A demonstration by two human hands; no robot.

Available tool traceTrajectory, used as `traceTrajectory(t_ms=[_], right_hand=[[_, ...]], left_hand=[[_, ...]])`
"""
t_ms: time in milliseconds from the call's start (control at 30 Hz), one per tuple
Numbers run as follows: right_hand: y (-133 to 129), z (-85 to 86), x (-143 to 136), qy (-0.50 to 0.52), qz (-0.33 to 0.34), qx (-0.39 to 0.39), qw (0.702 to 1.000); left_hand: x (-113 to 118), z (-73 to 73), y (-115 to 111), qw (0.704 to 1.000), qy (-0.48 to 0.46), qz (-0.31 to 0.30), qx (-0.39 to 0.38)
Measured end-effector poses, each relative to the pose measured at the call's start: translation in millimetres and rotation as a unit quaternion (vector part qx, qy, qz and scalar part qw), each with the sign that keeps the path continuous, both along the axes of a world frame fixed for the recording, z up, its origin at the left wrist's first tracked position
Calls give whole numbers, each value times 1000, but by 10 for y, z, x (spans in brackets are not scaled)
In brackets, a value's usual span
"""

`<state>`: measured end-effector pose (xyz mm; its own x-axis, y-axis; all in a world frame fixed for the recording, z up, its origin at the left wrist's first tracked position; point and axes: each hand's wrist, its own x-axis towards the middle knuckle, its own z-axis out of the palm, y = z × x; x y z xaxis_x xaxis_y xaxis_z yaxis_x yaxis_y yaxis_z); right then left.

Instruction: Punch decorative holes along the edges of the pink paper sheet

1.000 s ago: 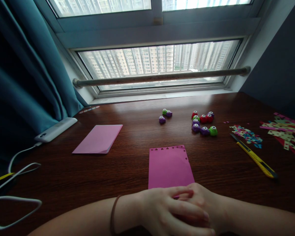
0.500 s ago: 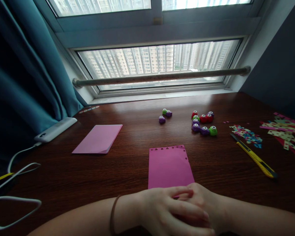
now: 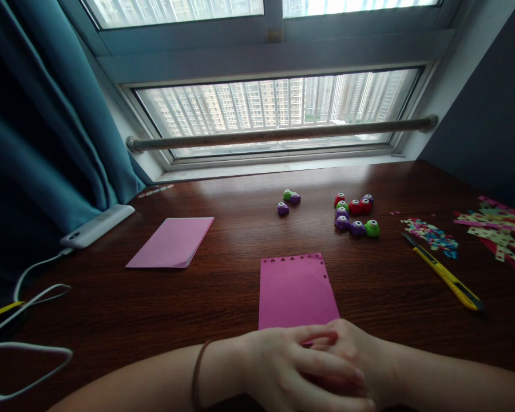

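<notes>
A magenta sheet of paper (image 3: 298, 294) lies before me, with small cut-out shapes along its top edge and upper right side. Its near edge disappears under my hands. My left hand (image 3: 298, 366), a brown band at its wrist, lies across my right hand (image 3: 354, 349), fingers curled over it. Most of the right hand's fingers are covered. Whatever the two hands hold between them, if anything, is hidden; only a dark reddish gap shows between the left fingers.
Small punches with white tops (image 3: 357, 228) stand beyond the sheet. To the right lie a yellow utility knife (image 3: 448, 277), confetti pieces (image 3: 433, 236) and punched paper strips (image 3: 502, 226). Folded pink paper (image 3: 171, 243), a white power strip (image 3: 98, 226) and its cable (image 3: 38, 346) are left.
</notes>
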<state>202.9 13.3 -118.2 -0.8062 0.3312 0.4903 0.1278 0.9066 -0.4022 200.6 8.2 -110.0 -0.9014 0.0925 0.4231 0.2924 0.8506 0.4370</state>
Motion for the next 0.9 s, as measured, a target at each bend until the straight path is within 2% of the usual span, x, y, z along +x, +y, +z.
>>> traceTrajectory(t_ms=[233, 433, 633, 900], right_hand=[[-4, 29, 1, -2, 3, -4, 1000], [-5, 42, -9, 23, -11, 22, 999], [-1, 40, -8, 15, -5, 12, 1000], [6, 49, -10, 6, 0, 0, 1000]], left_hand=[[-20, 33, 12, 982, -158, 28, 99], [7, 20, 5, 989, -127, 27, 71], [-18, 45, 15, 984, -164, 21, 59], [7, 17, 21, 991, -106, 45, 69]])
